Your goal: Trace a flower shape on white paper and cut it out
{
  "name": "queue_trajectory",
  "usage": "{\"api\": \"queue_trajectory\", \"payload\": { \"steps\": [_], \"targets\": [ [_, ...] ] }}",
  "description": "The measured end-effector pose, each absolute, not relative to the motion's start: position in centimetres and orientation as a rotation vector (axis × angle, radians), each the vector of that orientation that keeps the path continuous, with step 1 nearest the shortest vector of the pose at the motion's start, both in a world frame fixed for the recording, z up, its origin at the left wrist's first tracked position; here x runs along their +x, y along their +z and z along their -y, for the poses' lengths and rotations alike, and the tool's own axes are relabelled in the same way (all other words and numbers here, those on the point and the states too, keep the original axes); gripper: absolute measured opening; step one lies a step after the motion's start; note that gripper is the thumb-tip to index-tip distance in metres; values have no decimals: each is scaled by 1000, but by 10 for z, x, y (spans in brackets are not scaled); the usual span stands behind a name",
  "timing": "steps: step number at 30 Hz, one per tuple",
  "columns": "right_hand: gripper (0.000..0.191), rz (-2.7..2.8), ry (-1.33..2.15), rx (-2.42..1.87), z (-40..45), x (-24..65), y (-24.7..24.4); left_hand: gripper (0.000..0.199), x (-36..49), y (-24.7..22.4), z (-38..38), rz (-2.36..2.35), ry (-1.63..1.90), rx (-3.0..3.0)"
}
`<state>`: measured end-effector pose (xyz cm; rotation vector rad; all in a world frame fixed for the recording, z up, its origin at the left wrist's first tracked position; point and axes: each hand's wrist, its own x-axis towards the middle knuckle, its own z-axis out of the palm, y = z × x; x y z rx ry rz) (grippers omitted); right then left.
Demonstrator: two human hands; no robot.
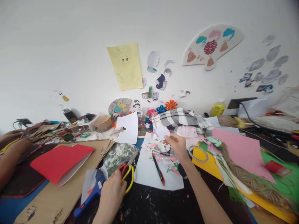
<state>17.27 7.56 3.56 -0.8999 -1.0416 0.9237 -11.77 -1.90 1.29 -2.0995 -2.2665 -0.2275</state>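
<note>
My left hand [111, 190] is closed around the red-and-yellow handles of a pair of scissors [130, 175], whose blades point up and away. My right hand [177, 145] pinches a small white paper piece [161, 133] between thumb and fingers, above a heap of pink, green and white paper scraps. Under the scraps lies a white sheet [145, 169] with a red-and-black pen [158, 169] across it. Beside my left hand rests a blue glue gun [91, 193].
Far left, a co-worker's hands [17, 146] hold yellow-handled scissors. Red paper [61, 161] lies on brown cardboard [48, 199]. On the right are a tape roll [198, 153], pink paper [240, 149] and twine [247, 179]. Checked cloth [179, 118] lies at the back, before the wall.
</note>
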Motion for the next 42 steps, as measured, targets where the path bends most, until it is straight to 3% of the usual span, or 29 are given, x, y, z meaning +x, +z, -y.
{"api": "queue_trajectory", "payload": {
  "steps": [4,7,10,19,25,31,42],
  "targets": [
    [27,1037,843,-915,-72,173,37,6,-125,13,31,2313,-454,-2123],
    [28,1032,797,-929,-72,173,35,26,-113,19,23,2230,-1053,-2068],
    [29,1032,757,-945,-72,174,32,29,-94,30,11,2060,-1273,-2065],
    [33,1073,740,-940,-73,174,31,25,-62,21,-9,1701,-964,-2131],
    [31,1113,751,-938,-69,173,34,55,-67,14,-14,1597,-850,-2024],
    [32,1163,780,-955,-66,171,34,40,-63,14,-13,1500,-865,-2012],
    [33,1219,769,-935,-62,171,36,40,-68,7,-13,1489,-915,-2103]
  ]
}}
